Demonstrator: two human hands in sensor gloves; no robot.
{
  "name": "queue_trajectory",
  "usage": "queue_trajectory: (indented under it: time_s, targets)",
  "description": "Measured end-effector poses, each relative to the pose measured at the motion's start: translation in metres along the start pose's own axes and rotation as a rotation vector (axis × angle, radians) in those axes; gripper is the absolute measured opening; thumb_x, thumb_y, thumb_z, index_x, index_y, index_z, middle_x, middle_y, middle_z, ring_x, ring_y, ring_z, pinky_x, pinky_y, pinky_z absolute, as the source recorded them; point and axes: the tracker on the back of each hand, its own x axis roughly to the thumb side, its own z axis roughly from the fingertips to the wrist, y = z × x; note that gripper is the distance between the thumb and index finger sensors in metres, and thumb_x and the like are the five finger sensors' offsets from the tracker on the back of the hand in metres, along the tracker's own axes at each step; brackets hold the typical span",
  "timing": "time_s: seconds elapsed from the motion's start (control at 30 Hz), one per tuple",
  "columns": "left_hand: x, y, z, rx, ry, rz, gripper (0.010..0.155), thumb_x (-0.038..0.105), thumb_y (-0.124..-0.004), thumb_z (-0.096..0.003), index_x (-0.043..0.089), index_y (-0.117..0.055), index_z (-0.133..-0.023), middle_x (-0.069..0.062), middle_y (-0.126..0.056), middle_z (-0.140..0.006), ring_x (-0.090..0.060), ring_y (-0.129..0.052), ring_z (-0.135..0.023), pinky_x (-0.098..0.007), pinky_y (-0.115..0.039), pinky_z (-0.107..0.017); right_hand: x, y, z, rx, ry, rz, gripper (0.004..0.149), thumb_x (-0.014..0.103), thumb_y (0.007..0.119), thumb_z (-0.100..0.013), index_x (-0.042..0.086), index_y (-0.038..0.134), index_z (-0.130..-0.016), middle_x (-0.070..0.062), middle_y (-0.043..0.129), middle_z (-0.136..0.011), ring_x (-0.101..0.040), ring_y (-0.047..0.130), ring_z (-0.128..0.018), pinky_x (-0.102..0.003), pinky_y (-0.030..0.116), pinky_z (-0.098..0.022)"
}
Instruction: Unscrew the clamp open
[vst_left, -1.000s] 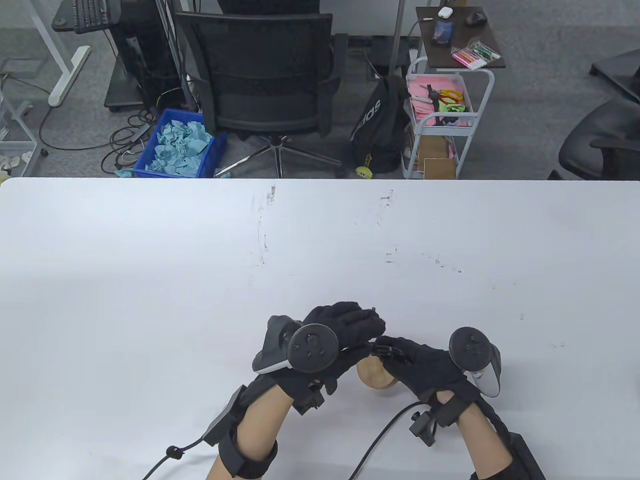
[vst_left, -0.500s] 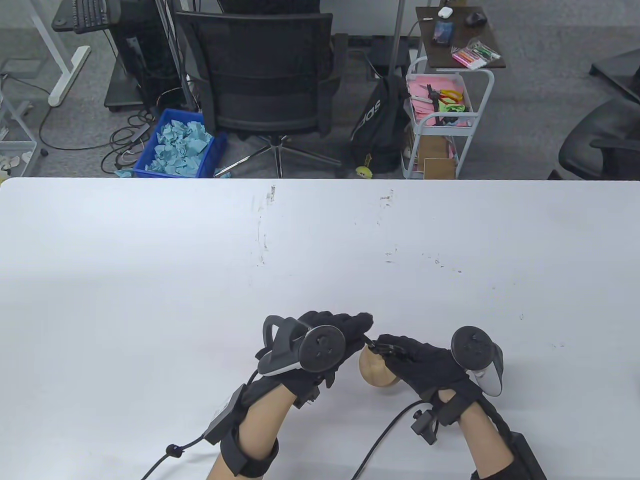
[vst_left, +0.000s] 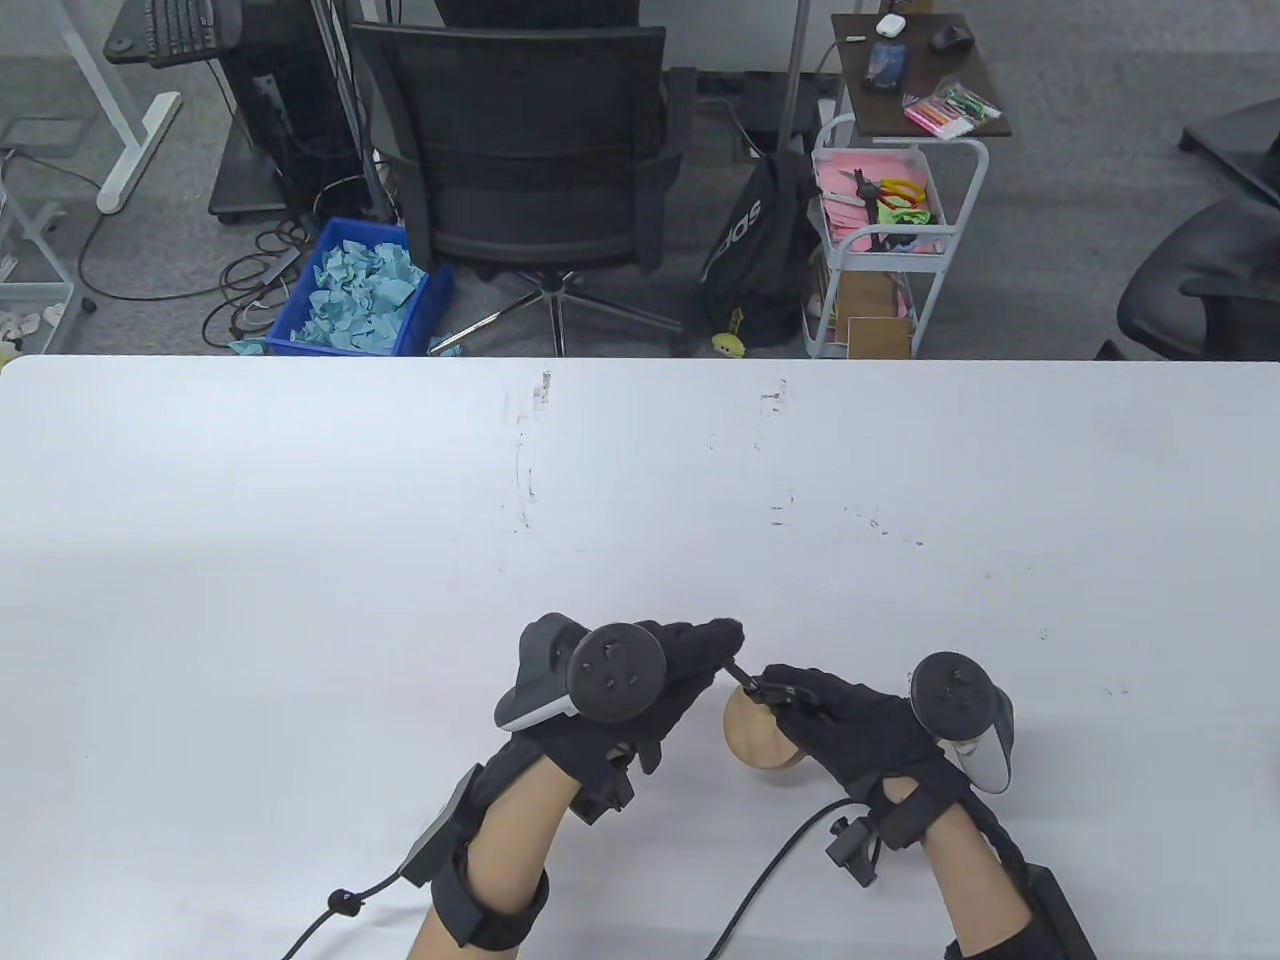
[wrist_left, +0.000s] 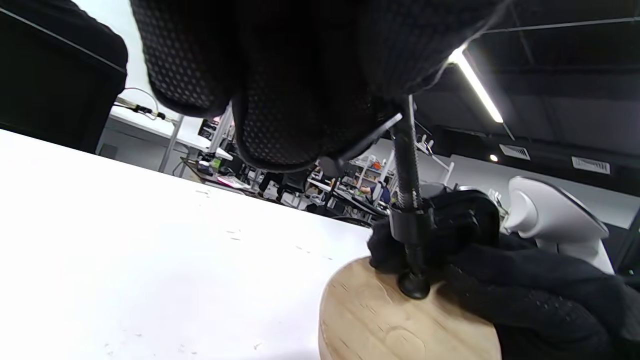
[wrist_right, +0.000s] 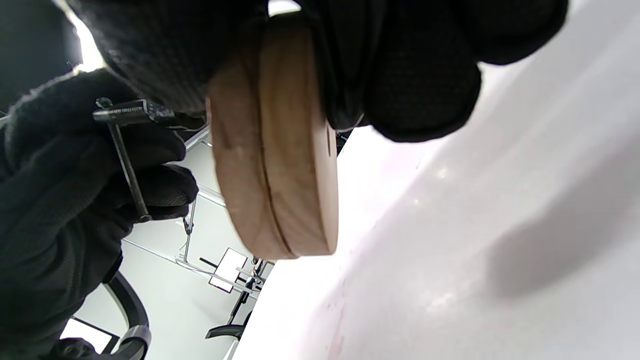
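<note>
A small black clamp (vst_left: 762, 688) is fastened on a round wooden disc (vst_left: 757, 738) near the table's front edge. My right hand (vst_left: 850, 735) grips the clamp frame (wrist_left: 452, 222) and the disc (wrist_right: 280, 165), holding the disc above the table. My left hand (vst_left: 660, 680) grips the top of the threaded screw (wrist_left: 409, 170); its thin crossbar handle (wrist_right: 129, 165) shows between the fingers in the right wrist view. The screw's round foot (wrist_left: 414, 285) sits against the disc's face (wrist_left: 380, 320). The rest of the clamp frame is hidden under the gloves.
The white table (vst_left: 400, 520) stretches wide around both hands. Glove cables (vst_left: 770, 880) trail to the front edge. A black office chair (vst_left: 530, 170), a blue bin (vst_left: 355, 290) and a white cart (vst_left: 880, 250) stand on the floor beyond the far edge.
My left hand has rolled at the screw top, its tracker shifting left. My right hand with the disc has drifted slightly right, and more of the screw shows between the hands.
</note>
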Motion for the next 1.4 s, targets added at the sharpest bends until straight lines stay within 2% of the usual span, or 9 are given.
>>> queue_trajectory:
  time_s: [0.1, 0.27, 0.43, 0.53, 0.73, 0.9, 1.07, 1.27, 1.4]
  targets:
    - [-0.009, 0.002, 0.001, 0.003, 0.047, -0.059, 0.051, 0.036, -0.081, -0.0502, 0.04, -0.072, -0.1, 0.007, -0.091, -0.094, -0.019, -0.102, -0.077, -0.042, -0.082, -0.065, -0.001, -0.003, 0.001, -0.012, -0.002, -0.016, 0.047, 0.043, 0.084, -0.042, 0.039, 0.08, -0.088, -0.016, 0.073, -0.087, -0.016, 0.095, -0.05, -0.051, 0.07, -0.047]
    - [-0.031, -0.015, -0.004, -0.039, 0.113, 0.026, 0.055, 0.043, -0.084, -0.0481, 0.037, -0.071, -0.101, 0.005, -0.09, -0.093, -0.02, -0.103, -0.075, -0.042, -0.083, -0.062, -0.001, -0.007, 0.002, -0.057, -0.036, -0.058, 0.047, 0.045, 0.082, -0.042, 0.041, 0.078, -0.089, -0.015, 0.073, -0.087, -0.014, 0.095, -0.051, -0.05, 0.071, -0.047]
    - [-0.047, -0.051, -0.013, -0.111, 0.162, 0.262, 0.062, 0.059, -0.085, -0.0433, 0.032, -0.075, -0.099, 0.004, -0.095, -0.086, -0.016, -0.107, -0.063, -0.037, -0.087, -0.053, -0.002, -0.007, 0.002, -0.081, -0.083, -0.141, 0.048, 0.045, 0.081, -0.043, 0.042, 0.075, -0.09, -0.014, 0.07, -0.089, -0.014, 0.094, -0.054, -0.05, 0.07, -0.049]
    - [-0.048, -0.074, -0.017, -0.169, 0.197, 0.452, 0.065, 0.061, -0.084, -0.0431, 0.03, -0.075, -0.099, 0.0, -0.095, -0.086, -0.018, -0.108, -0.06, -0.036, -0.088, -0.051, -0.003, -0.003, 0.001, -0.065, -0.099, -0.199, 0.049, 0.046, 0.08, -0.043, 0.042, 0.074, -0.091, -0.013, 0.07, -0.09, -0.014, 0.094, -0.055, -0.05, 0.07, -0.049]
    - [-0.049, -0.095, -0.019, -0.237, 0.238, 0.609, 0.066, 0.062, -0.082, -0.0448, 0.027, -0.073, -0.1, 0.001, -0.095, -0.084, -0.014, -0.109, -0.055, -0.033, -0.09, -0.046, -0.001, 0.007, 0.0, -0.02, -0.109, -0.185, 0.048, 0.045, 0.079, -0.044, 0.041, 0.074, -0.092, -0.014, 0.068, -0.092, -0.015, 0.093, -0.057, -0.051, 0.069, -0.051]
    - [-0.043, -0.1, -0.02, -0.265, 0.253, 0.651, 0.07, 0.062, -0.084, -0.0444, 0.025, -0.069, -0.102, 0.0, -0.092, -0.085, -0.013, -0.108, -0.055, -0.032, -0.09, -0.046, 0.0, 0.013, -0.001, 0.007, -0.104, -0.196, 0.049, 0.044, 0.079, -0.044, 0.041, 0.073, -0.092, -0.014, 0.067, -0.092, -0.016, 0.092, -0.058, -0.052, 0.068, -0.051]
    - [-0.043, -0.1, -0.02, -0.286, 0.255, 0.683, 0.068, 0.058, -0.083, -0.0449, 0.023, -0.068, -0.101, 0.001, -0.091, -0.082, -0.011, -0.108, -0.05, -0.03, -0.09, -0.044, 0.0, 0.013, 0.0, 0.019, -0.092, -0.208, 0.049, 0.042, 0.08, -0.044, 0.041, 0.073, -0.092, -0.013, 0.064, -0.095, -0.019, 0.091, -0.061, -0.054, 0.066, -0.053]
    - [-0.052, -0.086, -0.017, -0.23, 0.295, 0.692, 0.063, 0.056, -0.082, -0.0467, 0.022, -0.072, -0.099, 0.002, -0.095, -0.079, -0.011, -0.111, -0.046, -0.027, -0.093, -0.039, 0.0, 0.005, 0.001, -0.017, -0.089, -0.211, 0.051, 0.042, 0.081, -0.044, 0.041, 0.07, -0.094, -0.012, 0.061, -0.098, -0.02, 0.09, -0.064, -0.054, 0.065, -0.056]
    - [-0.06, -0.081, -0.014, -0.161, 0.365, 0.683, 0.063, 0.052, -0.081, -0.0485, 0.018, -0.067, -0.1, -0.001, -0.093, -0.081, -0.014, -0.111, -0.049, -0.028, -0.092, -0.039, -0.003, -0.007, 0.001, -0.053, -0.083, -0.174, 0.052, 0.043, 0.081, -0.044, 0.039, 0.07, -0.095, -0.011, 0.066, -0.095, -0.018, 0.093, -0.06, -0.053, 0.067, -0.053]
